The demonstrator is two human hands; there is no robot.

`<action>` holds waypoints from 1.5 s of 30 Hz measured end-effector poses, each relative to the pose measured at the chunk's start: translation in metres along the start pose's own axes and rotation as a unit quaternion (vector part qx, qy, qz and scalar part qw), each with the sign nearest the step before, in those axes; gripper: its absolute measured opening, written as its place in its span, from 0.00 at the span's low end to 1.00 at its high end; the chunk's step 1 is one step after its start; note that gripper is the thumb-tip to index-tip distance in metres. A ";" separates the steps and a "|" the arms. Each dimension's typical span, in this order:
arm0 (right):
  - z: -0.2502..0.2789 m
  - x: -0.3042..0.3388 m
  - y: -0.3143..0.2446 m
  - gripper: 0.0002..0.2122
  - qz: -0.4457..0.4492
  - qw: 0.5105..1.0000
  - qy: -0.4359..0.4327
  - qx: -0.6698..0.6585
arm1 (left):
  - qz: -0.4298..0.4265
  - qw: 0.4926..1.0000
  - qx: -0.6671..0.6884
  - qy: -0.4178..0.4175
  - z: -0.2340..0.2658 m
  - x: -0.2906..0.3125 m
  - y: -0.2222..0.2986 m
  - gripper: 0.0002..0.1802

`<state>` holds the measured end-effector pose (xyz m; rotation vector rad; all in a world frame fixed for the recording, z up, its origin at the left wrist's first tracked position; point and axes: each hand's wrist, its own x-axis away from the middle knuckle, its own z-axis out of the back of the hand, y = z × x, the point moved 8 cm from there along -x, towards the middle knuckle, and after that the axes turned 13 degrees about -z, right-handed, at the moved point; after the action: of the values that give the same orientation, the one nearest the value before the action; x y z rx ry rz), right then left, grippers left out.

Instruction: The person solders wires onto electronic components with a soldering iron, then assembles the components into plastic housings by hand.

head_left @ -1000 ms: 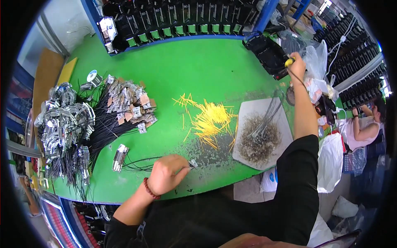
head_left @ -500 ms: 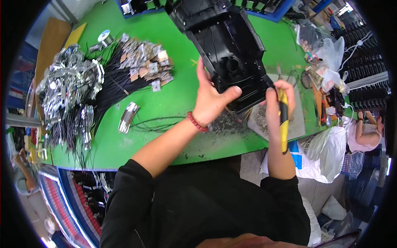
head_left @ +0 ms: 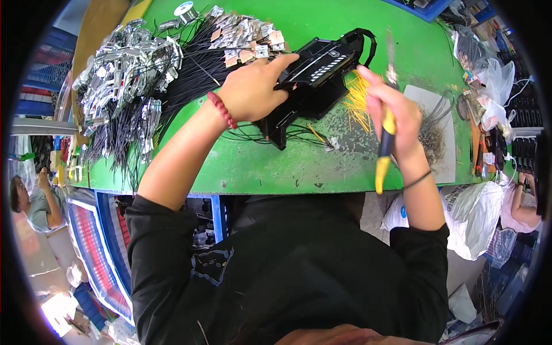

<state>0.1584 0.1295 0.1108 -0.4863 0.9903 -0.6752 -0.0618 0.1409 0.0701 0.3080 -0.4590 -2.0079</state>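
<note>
Green table [head_left: 270,167] fills the view, a heap of black cables with silver tags [head_left: 138,75] piled at its left. Centre stage lies the black plastic housing [head_left: 313,75], flat on the table, the left hand [head_left: 256,89] clamped over its near edge. The right hand [head_left: 394,112] is closed around a yellow-handled tool [head_left: 384,144], just beside loose yellow wires [head_left: 357,100].
</note>
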 end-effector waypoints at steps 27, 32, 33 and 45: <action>-0.053 -0.031 0.027 0.14 0.013 0.996 -0.050 0.075 | -0.182 0.965 -0.054 0.181 -0.076 0.029 0.110 0.05; -0.030 -0.004 0.033 0.16 -0.037 0.986 0.019 -0.159 | -0.063 0.970 0.133 0.195 -0.108 0.022 0.075 0.05; -0.021 0.010 0.038 0.15 -0.051 0.989 0.058 -0.129 | -0.054 0.963 0.166 0.206 -0.111 0.024 0.070 0.05; -0.053 0.102 0.052 0.19 -0.234 0.957 -0.002 -0.170 | -0.054 0.948 0.279 0.142 -0.119 0.018 0.060 0.04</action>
<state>0.1656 0.0892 -0.0087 -1.0472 0.9991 -0.9274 0.0260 0.0779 -0.0101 0.9767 -0.8339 -1.8636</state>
